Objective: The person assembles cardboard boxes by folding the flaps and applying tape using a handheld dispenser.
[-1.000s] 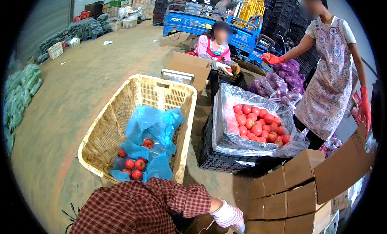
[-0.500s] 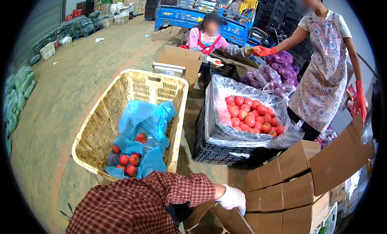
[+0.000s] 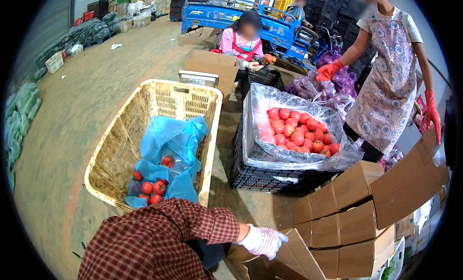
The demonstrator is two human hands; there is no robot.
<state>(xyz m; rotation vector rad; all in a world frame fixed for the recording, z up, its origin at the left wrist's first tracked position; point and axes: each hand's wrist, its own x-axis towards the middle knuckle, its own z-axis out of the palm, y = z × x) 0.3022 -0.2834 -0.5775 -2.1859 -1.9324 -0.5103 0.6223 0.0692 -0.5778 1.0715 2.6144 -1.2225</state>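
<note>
So right at the bottom there's one gloved hand [image 3: 263,240], coming off a red plaid sleeve [image 3: 159,241], fingers loosely curled and resting on the top edge of an open cardboard box flap [image 3: 294,253]. I honestly can't tell which hand it is, or whether it's actually pinching the flap or just touching it; the other hand isn't visible at all.

The flap looks like plain corrugated board, so I'd guess light, fairly stiff, but it'll crease if you bend it by one corner. Better to grip along the fold or the middle of the edge, and the knit glove should give decent friction.

Just right of it sits a stack of folded cardboard boxes [image 3: 347,217]. A bit further out, on the floor, there's a yellow woven basket [image 3: 115,150] with a blue plastic bag [image 3: 171,140] and a few tomatoes [image 3: 152,188] in it. Next to it is a black crate [image 3: 260,176] lined with clear plastic, full of red tomatoes [image 3: 296,133], which will be soft and bruise easily. Further back, a person in a floral apron [image 3: 386,82] wears red gloves.
</note>
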